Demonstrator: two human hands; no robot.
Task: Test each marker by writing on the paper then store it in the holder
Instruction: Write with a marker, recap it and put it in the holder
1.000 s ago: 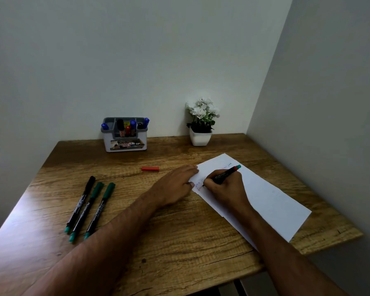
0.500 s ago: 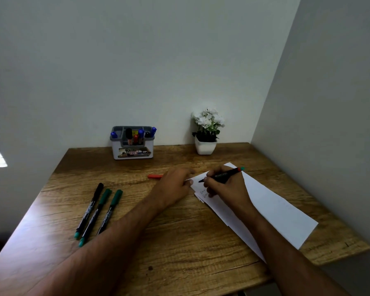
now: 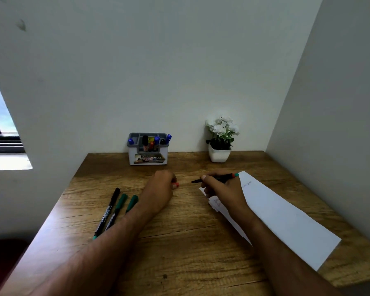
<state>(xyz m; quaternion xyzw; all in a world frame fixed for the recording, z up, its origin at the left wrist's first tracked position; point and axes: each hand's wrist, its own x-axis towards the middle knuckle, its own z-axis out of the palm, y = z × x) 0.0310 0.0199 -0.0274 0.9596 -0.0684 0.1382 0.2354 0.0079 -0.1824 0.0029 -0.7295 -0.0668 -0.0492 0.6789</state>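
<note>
My right hand (image 3: pixel 222 190) holds an uncapped black marker (image 3: pixel 214 178), lifted off the white paper (image 3: pixel 286 218), with its tip pointing left. My left hand (image 3: pixel 158 190) is curled over the red cap (image 3: pixel 176 185) on the desk; one end of the cap shows past the fingers. Three capped markers, one with a black cap (image 3: pixel 108 210) and two with green caps (image 3: pixel 118 208), lie side by side at the left. The grey and white holder (image 3: pixel 147 150) stands at the back with several markers in it.
A white pot of white flowers (image 3: pixel 220 142) stands at the back right of the wooden desk (image 3: pixel 179 242). Walls close in the desk at the back and on the right. A window opening is at far left.
My right hand has lifted the marker off the paper and swung its tip leftward. My left hand has slid off the paper's edge to the red cap and closed over it.
</note>
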